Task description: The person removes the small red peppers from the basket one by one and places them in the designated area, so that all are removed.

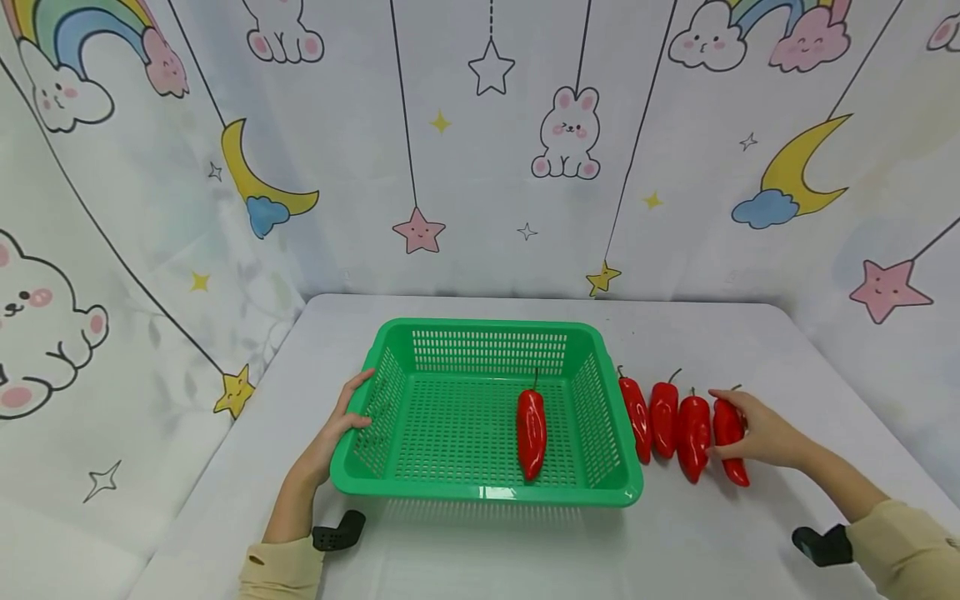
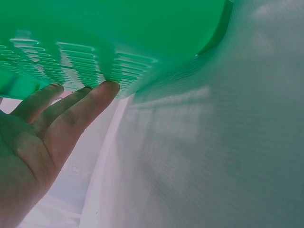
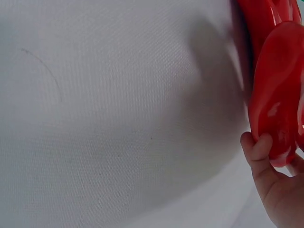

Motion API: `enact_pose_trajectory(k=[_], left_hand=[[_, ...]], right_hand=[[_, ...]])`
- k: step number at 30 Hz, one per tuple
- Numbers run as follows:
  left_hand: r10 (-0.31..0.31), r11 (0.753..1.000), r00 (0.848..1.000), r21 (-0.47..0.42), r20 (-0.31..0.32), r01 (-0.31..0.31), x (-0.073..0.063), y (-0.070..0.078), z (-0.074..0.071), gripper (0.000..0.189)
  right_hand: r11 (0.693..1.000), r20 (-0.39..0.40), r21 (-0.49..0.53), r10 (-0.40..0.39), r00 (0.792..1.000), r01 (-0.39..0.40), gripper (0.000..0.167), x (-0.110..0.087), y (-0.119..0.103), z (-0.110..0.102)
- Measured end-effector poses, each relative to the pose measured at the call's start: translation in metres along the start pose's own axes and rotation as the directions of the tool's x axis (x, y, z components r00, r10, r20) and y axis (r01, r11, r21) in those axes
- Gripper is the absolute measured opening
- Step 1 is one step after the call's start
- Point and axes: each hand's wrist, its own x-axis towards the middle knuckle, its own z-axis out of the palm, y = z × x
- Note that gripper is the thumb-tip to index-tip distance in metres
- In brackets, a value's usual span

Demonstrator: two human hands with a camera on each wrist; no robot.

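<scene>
A green plastic basket [image 1: 420,490] with slotted walls stands mid-table, holding one glossy red pepper [image 1: 532,433] right of its middle. Against its left wall rests my left hand [image 1: 330,437]; in the left wrist view that hand [image 2: 45,137] has its fingers extended, tips at the slots. To the right of the basket, several red peppers [image 1: 663,418] lie side by side, stems pointing away. My right hand [image 1: 768,433] pinches the rightmost pepper [image 1: 727,425] between thumb and fingers. The right wrist view has the fingertips on the blunt end of this pepper [image 3: 275,90].
A white cloth covers the table [image 1: 465,554]. Behind it hangs a pale curtain [image 1: 480,167] printed with bunnies, stars, moons and rainbows. Black wrist devices [image 1: 339,531] sit by both of the beige sleeves [image 1: 283,571].
</scene>
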Motion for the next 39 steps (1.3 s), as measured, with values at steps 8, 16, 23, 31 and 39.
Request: enact_pose_trajectory(k=[8, 16, 23, 31, 39], left_hand=[[0.003, 1.000, 1.000, -0.011, 0.004, -0.003, -0.0004, 0.0000, -0.0002, 0.071], [0.008, 1.000, 1.000, -0.002, 0.002, -0.008, -0.0001, 0.0001, -0.0002, 0.071], [0.013, 1.000, 1.000, -0.007, 0.002, -0.013, -0.0001, -0.0005, -0.0002, 0.070], [0.013, 1.000, 1.000, 0.000, 0.000, -0.013, -0.0001, -0.0017, 0.0003, 0.070], [0.004, 1.000, 1.000, -0.002, -0.008, -0.004, 0.0008, -0.0008, 0.0007, 0.071]], right_hand=[[1.000, 0.011, 0.000, 0.007, 1.000, -0.007, 0.092, 0.0006, 0.0006, 0.0035], [1.000, 0.023, 0.000, 0.011, 1.000, -0.011, 0.091, 0.0006, 0.0002, 0.0035], [1.000, 0.031, 0.006, 0.015, 0.999, -0.016, 0.091, 0.0015, 0.0015, 0.0043], [1.000, 0.031, -0.004, 0.018, 0.999, -0.018, 0.093, 0.0043, 0.0023, 0.0052], [1.000, 0.029, 0.024, 0.006, 1.000, -0.007, 0.092, 0.0044, -0.0018, 0.0045]])
